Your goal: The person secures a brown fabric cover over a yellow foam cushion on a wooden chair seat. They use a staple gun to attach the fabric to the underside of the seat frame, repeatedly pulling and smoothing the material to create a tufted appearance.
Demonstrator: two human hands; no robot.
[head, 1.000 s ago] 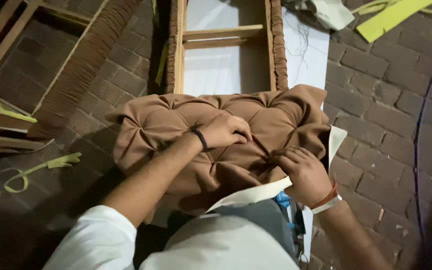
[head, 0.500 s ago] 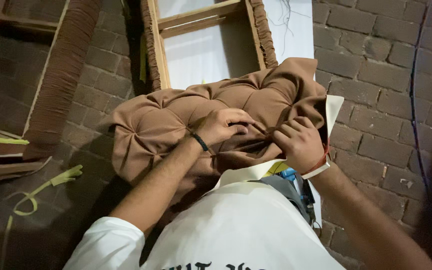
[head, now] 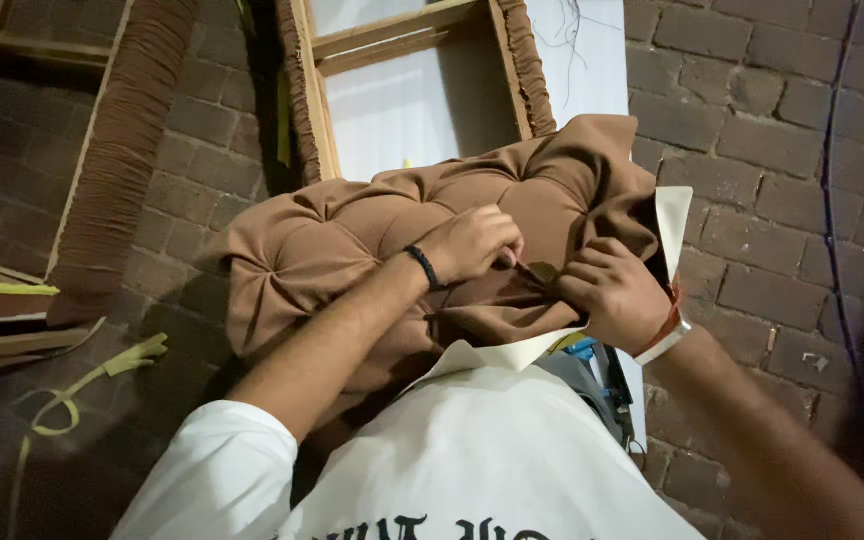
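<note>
Over the brick floor (head: 752,200), left hand (head: 470,243) and right hand (head: 614,293) pinch folds of the brown tufted upholstery panel (head: 352,240) near its lower edge, fingers curled.

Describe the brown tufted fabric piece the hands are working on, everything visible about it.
The brown tufted fabric piece is a soft, matte cloth cover gathered into deep folds that form padded diamond shapes. It lies draped and rumpled over the person's lap, above a brick floor, its far edge against a wooden frame. A pale cream backing sheet shows at its right side and near edge. The left hand presses on its middle, and the right hand pinches a fold beside it.
</note>
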